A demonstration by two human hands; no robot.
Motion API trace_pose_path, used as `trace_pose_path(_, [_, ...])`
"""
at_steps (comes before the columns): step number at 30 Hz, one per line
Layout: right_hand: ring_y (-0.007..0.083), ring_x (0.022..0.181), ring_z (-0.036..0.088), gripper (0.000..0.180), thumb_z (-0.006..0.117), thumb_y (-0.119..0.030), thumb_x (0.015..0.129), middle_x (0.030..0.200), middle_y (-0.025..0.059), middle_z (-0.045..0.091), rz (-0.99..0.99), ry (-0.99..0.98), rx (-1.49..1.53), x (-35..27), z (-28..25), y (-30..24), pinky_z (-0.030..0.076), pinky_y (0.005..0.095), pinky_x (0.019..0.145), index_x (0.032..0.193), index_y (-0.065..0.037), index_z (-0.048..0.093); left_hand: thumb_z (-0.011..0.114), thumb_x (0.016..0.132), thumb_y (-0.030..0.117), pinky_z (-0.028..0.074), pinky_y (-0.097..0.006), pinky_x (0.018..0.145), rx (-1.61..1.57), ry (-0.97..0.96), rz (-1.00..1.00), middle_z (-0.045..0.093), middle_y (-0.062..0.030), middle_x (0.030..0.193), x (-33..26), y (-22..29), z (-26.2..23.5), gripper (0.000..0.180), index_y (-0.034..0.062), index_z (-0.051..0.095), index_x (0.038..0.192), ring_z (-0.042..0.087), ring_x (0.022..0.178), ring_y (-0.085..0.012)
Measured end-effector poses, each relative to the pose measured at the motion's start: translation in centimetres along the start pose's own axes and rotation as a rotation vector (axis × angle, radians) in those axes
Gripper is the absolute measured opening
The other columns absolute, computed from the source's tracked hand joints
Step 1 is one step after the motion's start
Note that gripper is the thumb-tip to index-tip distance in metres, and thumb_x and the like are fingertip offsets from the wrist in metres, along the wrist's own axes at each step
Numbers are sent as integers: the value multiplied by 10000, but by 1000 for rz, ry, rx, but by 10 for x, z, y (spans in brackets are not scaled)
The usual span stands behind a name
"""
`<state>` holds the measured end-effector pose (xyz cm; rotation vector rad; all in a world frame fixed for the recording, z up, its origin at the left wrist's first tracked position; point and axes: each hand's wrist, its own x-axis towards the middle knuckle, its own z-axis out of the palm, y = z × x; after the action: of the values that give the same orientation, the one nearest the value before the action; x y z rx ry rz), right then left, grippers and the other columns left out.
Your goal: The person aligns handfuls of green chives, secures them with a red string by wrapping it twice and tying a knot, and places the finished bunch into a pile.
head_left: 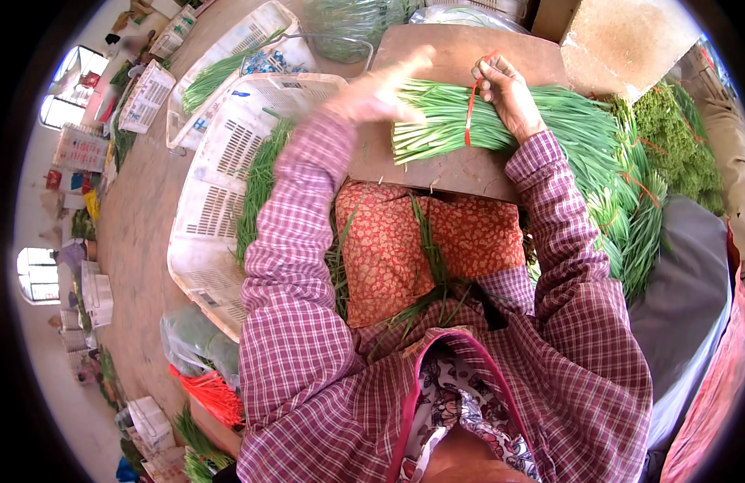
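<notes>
A thick bunch of long green stalks (437, 129), like garlic chives, lies across a brown board (469, 179) in front of me. Its pale cut ends point left and the leaves spread off to the right. A red tie (469, 121) goes round the bunch near those ends. My right hand (505, 88) is above the bunch, thumb and fingers pinched on the upper end of the tie. Smeared by motion, my left hand (380, 92) is over the board beside the cut ends, its fingers apart and nothing visible in it.
Left of my arm stands a white plastic crate (207, 217) with loose greens; another crate (288, 52) is behind it. Tied green bundles (630, 209) are piled at right. Red ties (215, 398) hang at lower left. A pale box (630, 40) stands beyond the board.
</notes>
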<state>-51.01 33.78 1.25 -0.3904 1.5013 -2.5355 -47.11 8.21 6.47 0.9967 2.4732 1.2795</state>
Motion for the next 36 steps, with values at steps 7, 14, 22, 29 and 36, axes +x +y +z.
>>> trace_pose_path(7, [44, 637, 513, 71, 558, -106, 964, 871, 13, 630, 3, -6, -98, -6, 0, -1, 440, 180, 546, 1003, -59, 594, 799, 600, 599, 136, -446, 1195, 711, -2, -141, 223, -225, 1556, 23, 57, 15, 1249, -7, 186, 1503, 203, 1460, -297])
trace_pose_path(14, [59, 584, 510, 49, 558, -69, 949, 843, 21, 625, -25, 97, 1, -10, 5, -11, 437, 203, 503, 975, -45, 592, 886, 543, 481, 219, -450, 1172, 950, -124, -440, 399, -205, 1462, 39, 53, 80, 1248, -19, 224, 1475, 326, 1407, -301])
trace_pose_path(22, [137, 697, 497, 158, 627, -113, 897, 790, 71, 591, -349, 11, -815, -36, 45, -15, 470, 313, 668, 933, 5, 528, 867, 578, 495, 300, -440, 1130, 1169, -143, -470, 593, -128, 1188, 19, 73, 100, 985, -26, 453, 1305, 522, 1204, -258])
trace_pose_path(29, [199, 947, 622, 304, 622, -208, 924, 1055, 115, 668, -271, -68, -598, -35, 32, -4, 495, 341, 833, 1121, 18, 570, 847, 529, 610, 206, -474, 1172, 963, 51, -428, 334, -215, 1497, 25, 60, 127, 1333, -102, 206, 1457, 281, 1420, -333])
trace_pose_path(36, [76, 630, 513, 182, 571, -103, 929, 811, 20, 603, 110, 100, -65, -37, 45, -6, 376, 217, 496, 1097, -36, 561, 840, 598, 538, 276, -451, 1140, 979, 13, -565, 529, -110, 1356, 34, 55, 128, 994, 66, 432, 1372, 468, 1296, -241])
